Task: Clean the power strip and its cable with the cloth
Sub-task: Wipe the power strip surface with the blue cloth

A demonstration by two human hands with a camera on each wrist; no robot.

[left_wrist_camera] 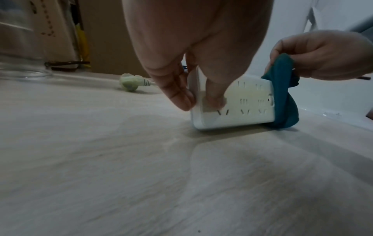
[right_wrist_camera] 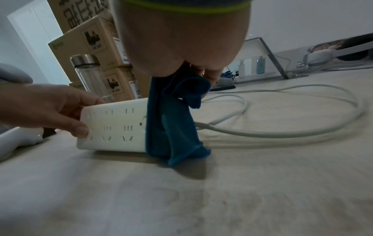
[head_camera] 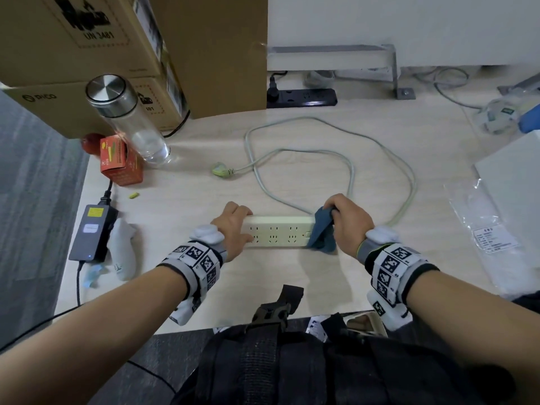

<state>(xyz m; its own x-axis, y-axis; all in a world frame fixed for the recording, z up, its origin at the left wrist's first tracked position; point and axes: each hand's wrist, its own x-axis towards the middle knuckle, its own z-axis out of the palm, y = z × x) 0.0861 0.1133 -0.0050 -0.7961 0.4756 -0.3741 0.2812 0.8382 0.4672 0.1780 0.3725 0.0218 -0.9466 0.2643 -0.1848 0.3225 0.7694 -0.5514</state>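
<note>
A white power strip [head_camera: 277, 230] [left_wrist_camera: 238, 108] [right_wrist_camera: 113, 127] is tipped up on its long edge on the pale wooden table [head_camera: 292, 282]. My left hand [head_camera: 233, 226] [left_wrist_camera: 189, 89] [right_wrist_camera: 50, 108] grips its left end, thumb on the socket face. My right hand [head_camera: 347, 220] [right_wrist_camera: 181, 52] [left_wrist_camera: 322, 54] holds a blue cloth [head_camera: 323, 232] [left_wrist_camera: 282, 95] [right_wrist_camera: 173, 121] draped over the strip's right end. The grey cable [head_camera: 353, 171] [right_wrist_camera: 282, 134] loops across the table behind, ending in a pale green plug [head_camera: 220, 168] [left_wrist_camera: 130, 83].
Cardboard boxes [head_camera: 87, 54] and a glass bottle with a steel cap [head_camera: 128, 118] stand at back left, beside a red carton [head_camera: 119, 162]. A laptop charger [head_camera: 93, 232] lies left. A black power strip [head_camera: 301, 97] sits behind; a plastic bag [head_camera: 482, 229] lies right.
</note>
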